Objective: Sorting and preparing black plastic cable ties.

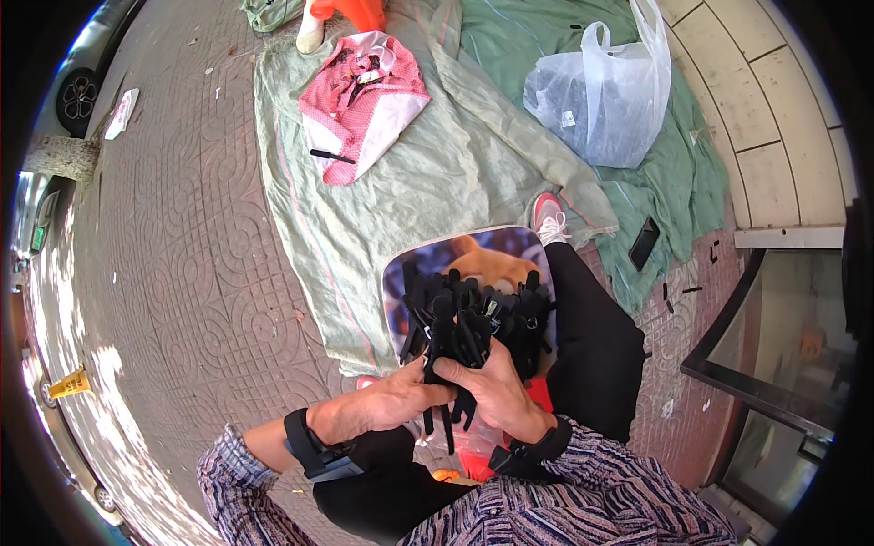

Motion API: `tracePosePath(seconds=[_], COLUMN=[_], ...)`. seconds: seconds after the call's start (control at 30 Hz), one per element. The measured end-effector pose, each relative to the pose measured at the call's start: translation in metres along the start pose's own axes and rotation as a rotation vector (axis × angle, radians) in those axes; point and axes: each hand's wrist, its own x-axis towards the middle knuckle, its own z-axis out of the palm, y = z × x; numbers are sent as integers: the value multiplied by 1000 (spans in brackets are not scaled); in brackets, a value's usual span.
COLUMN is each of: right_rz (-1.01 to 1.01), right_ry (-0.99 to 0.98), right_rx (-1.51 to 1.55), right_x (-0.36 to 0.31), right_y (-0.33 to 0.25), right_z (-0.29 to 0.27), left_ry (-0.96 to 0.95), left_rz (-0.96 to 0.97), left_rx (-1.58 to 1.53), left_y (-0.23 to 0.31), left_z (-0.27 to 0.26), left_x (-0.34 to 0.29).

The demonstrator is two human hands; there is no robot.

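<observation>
Both of my hands are closed around one bundle of slim black strips [446, 341], whose exact kind I cannot make out. My left hand [405, 393] grips it from the left, fingers curled at its lower part. From the right, my right hand [501, 393] wraps the same bundle, with its thumb across the front. Some strip ends hang below my fingers. A loose pile of similar black pieces [528, 318] lies just beyond, on a board with an animal picture [482, 244] at my lap. The bundle hides part of this board.
Green cloth sheets [464, 155] cover the paving ahead. A pink dotted bag [391, 114] with a black strip on it lies there. A translucent plastic bag [596, 100] and a phone [645, 244] are at the right, near a glass-panelled frame [774, 318]. Another person's foot [310, 35] shows at the top.
</observation>
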Motion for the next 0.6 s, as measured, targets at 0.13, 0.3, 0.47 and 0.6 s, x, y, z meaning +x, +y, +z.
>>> tracePosePath(seconds=[0.13,0.3,0.47,0.6], right_rz=[-12,12,-90,-127], right_ry=[29,76,177,235], right_rx=[-10,93,28,42], right_x=[-1,-1,-1,-3], right_y=[-11,-1,-2,-11], right_z=[5,3,-4,3], left_ry=[-44,-25,32,-93], left_rz=[-97,27,-65,-153], left_rx=[-23,38,108,139], left_y=[7,7,24,27], left_z=[-3,-8,0,-9], left_x=[-7,-11,-25,-31])
